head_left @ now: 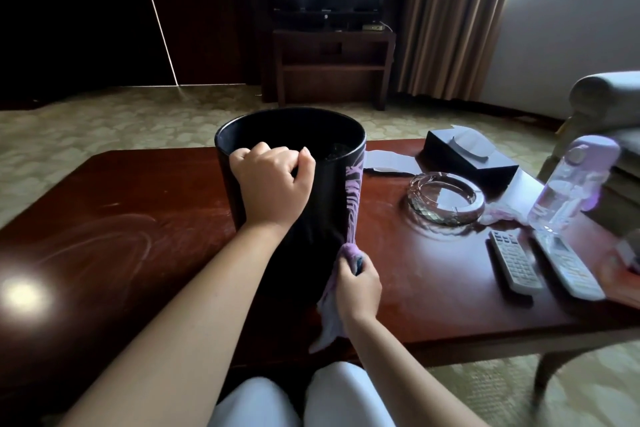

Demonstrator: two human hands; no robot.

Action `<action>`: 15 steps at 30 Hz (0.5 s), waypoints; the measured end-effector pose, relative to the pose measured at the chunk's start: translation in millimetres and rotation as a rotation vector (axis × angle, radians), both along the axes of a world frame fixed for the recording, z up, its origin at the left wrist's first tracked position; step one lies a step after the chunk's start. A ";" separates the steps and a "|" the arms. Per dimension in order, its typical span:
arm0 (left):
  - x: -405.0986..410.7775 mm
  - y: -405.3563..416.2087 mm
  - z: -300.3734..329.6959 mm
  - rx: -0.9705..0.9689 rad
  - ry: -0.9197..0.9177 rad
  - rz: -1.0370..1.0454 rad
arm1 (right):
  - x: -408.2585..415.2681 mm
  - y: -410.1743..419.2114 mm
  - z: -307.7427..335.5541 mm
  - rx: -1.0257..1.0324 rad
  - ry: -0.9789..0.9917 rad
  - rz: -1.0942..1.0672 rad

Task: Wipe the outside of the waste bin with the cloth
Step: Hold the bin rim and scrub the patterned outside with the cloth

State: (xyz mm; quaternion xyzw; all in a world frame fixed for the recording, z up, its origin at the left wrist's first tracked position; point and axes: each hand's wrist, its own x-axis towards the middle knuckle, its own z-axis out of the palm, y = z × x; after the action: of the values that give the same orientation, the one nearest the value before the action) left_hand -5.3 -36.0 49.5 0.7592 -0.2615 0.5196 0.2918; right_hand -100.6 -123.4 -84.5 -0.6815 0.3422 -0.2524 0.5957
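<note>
Left grip (273, 180) clamps the waste bin (294, 204) rim; right grip (356, 282) pinches the cloth (353, 198) mid-wipe; turning the bin seems next.

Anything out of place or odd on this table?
Mildly: the black round waste bin stands on the dark red wooden coffee table, not the floor. Pale smears mark the tabletop at left, and the clear purple-capped bottle appears to lean.
</note>
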 end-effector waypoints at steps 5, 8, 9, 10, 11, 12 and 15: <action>0.1 -0.4 -0.4 -0.011 0.006 -0.004 | -5.2 -7.9 -19.0 -0.085 0.155 0.087; 1.0 0.3 -1.6 -0.018 0.000 0.000 | 2.1 -2.5 -14.1 -0.067 -0.109 0.026; 0.7 0.8 -1.7 -0.017 0.003 -0.001 | 4.1 -1.5 -15.6 -0.079 -0.107 0.022; 0.2 0.6 -1.8 -0.015 0.009 -0.004 | 4.4 -1.9 -17.8 -0.094 -0.058 0.023; 0.0 0.0 -1.7 -0.012 0.010 -0.006 | 3.6 -4.1 -21.5 -0.123 0.031 0.033; -0.1 -0.6 -1.4 -0.010 0.008 -0.005 | 0.9 -7.0 -24.6 -0.163 0.133 0.060; 1.7 1.1 -0.3 -0.001 0.011 -0.011 | -4.5 -17.7 -24.5 -0.220 0.251 0.154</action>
State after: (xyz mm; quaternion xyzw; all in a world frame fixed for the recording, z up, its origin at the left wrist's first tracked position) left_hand -3.6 -35.0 49.2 0.7604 -0.2640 0.5141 0.2963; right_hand -105.1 -141.1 -109.0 -0.7928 0.3309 -0.1552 0.4877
